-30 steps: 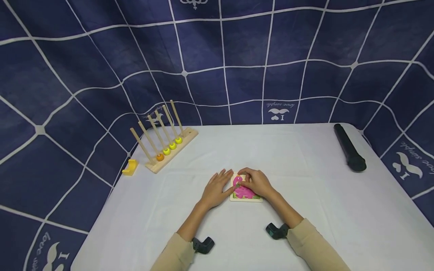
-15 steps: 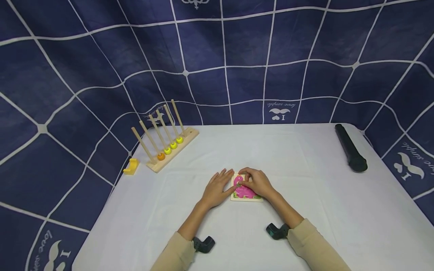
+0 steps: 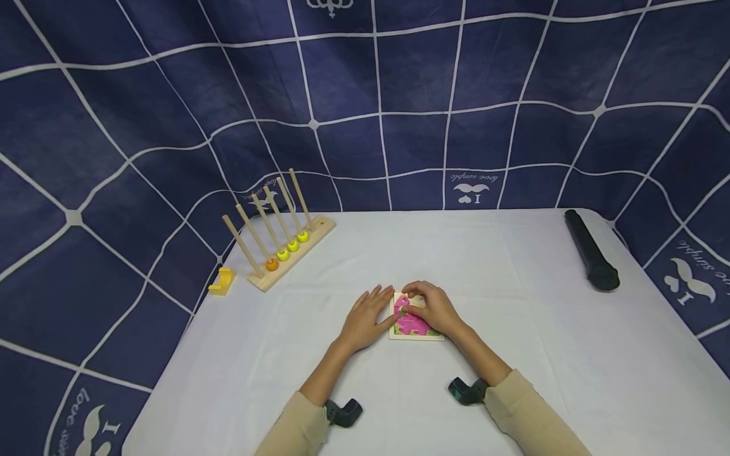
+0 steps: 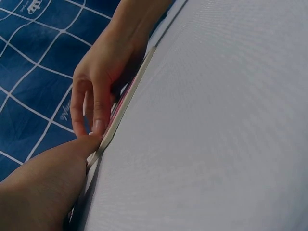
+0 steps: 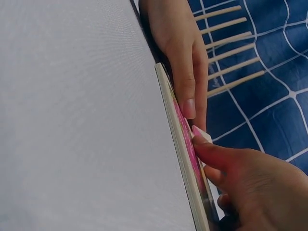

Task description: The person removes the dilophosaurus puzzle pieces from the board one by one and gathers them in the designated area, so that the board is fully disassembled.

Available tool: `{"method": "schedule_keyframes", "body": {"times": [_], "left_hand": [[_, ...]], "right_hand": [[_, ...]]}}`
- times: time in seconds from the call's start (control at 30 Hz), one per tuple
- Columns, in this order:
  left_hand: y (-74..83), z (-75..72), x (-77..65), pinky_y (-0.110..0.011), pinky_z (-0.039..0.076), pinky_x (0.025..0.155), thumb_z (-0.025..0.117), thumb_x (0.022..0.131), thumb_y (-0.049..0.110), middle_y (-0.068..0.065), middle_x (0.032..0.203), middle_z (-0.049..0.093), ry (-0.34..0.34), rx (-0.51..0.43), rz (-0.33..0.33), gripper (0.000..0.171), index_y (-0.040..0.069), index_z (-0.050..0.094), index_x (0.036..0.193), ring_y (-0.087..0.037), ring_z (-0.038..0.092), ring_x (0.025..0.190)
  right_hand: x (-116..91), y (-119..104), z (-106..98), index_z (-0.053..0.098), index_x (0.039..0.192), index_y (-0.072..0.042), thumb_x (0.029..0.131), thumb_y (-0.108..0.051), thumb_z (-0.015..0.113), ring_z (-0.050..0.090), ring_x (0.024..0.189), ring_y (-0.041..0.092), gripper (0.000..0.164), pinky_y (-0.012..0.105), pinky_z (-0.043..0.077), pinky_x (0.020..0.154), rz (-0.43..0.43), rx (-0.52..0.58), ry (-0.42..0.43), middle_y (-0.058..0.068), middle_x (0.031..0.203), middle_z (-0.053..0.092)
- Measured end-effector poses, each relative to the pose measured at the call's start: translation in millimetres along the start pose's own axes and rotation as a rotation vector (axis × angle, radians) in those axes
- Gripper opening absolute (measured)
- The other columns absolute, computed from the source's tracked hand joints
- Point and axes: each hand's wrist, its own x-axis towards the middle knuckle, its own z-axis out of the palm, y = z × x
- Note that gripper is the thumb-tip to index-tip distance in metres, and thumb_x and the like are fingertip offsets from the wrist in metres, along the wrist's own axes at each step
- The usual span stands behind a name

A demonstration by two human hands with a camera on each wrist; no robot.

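A small square wooden jigsaw puzzle (image 3: 415,325) with a pink figure and green along its bottom lies on the white table. My left hand (image 3: 364,322) rests flat by its left edge, fingers straight, with the thumb reaching onto the picture. At the puzzle's upper part my right hand (image 3: 435,310) pinches a puzzle piece (image 5: 203,134) between thumb and fingers. In the right wrist view this pink and pale piece stands tilted above the board, near the left thumb. The right hand covers the puzzle's upper right part in the head view.
A wooden rack (image 3: 293,256) of upright pegs with yellow and orange beads stands at the back left, beside a yellow block (image 3: 222,281). A black microphone (image 3: 591,252) lies at the right. Blue checked cloth (image 3: 410,139) hangs behind the table.
The right fingers have shifted slightly with the piece at the puzzle's top. The left hand has stayed in place.
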Motion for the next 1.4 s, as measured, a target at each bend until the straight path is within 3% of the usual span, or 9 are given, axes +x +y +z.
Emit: {"method": "schedule_keyframes", "body": {"times": [0.47,0.77,0.9,1.07,1.17,1.4], "left_hand": [[-0.1,-0.3,-0.7,-0.039,0.018,0.11,0.042,0.09,0.05,0.004,0.143,0.033,0.002,0.006,0.007,0.06,0.014,0.036,0.138,-0.019,0.024,0.134],[1.0,-2.2,-1.1,-0.039,0.017,0.11,0.041,0.089,0.053,0.003,0.144,0.031,-0.028,0.023,0.009,0.064,0.014,0.033,0.139,-0.02,0.023,0.135],[1.6,-3.0,-0.9,-0.039,0.014,0.111,0.04,0.082,0.066,0.003,0.147,0.024,-0.063,0.044,0.011,0.082,0.013,0.025,0.142,-0.018,0.018,0.136],[4.0,-2.9,-1.1,-0.038,0.01,0.112,0.038,0.064,0.084,0.006,0.15,0.015,-0.108,0.082,0.007,0.108,0.015,0.017,0.144,-0.016,0.011,0.138],[4.6,-3.1,-1.7,-0.039,0.011,0.112,0.04,0.061,0.085,0.006,0.15,0.015,-0.108,0.099,0.019,0.111,0.015,0.018,0.144,-0.017,0.011,0.138],[3.0,-1.4,3.1,-0.038,0.01,0.112,0.041,0.064,0.083,0.006,0.15,0.016,-0.117,0.106,0.031,0.107,0.015,0.018,0.144,-0.017,0.01,0.138]], "right_hand": [[-0.2,2.1,2.6,0.064,0.1,-0.019,0.07,-0.018,0.076,0.051,0.074,0.011,0.032,0.028,0.041,0.065,-0.001,0.04,0.042,-0.009,0.077,0.067],[-0.5,-1.4,-4.1,0.063,0.101,-0.017,0.071,-0.017,0.075,0.05,0.073,0.014,0.032,0.027,0.038,0.063,0.054,0.11,0.048,-0.007,0.08,0.067],[-1.7,-3.9,-15.3,0.062,0.104,-0.015,0.073,-0.016,0.074,0.053,0.069,0.012,0.033,0.02,0.043,0.06,0.082,0.14,0.057,-0.003,0.083,0.065],[-9.1,0.8,-36.9,0.061,0.104,-0.016,0.075,-0.014,0.072,0.035,0.054,0.012,0.031,0.023,0.032,0.049,0.074,0.076,0.124,-0.003,0.082,0.062],[-16.6,8.9,-51.9,0.061,0.103,-0.017,0.074,-0.012,0.073,0.033,0.054,0.01,0.032,0.022,0.03,0.05,0.061,0.033,0.169,-0.005,0.08,0.062],[-36.1,34.0,-89.9,0.062,0.103,-0.013,0.073,-0.009,0.073,0.031,0.052,0.009,0.032,0.023,0.027,0.045,0.089,-0.025,0.231,-0.001,0.079,0.063]]}}
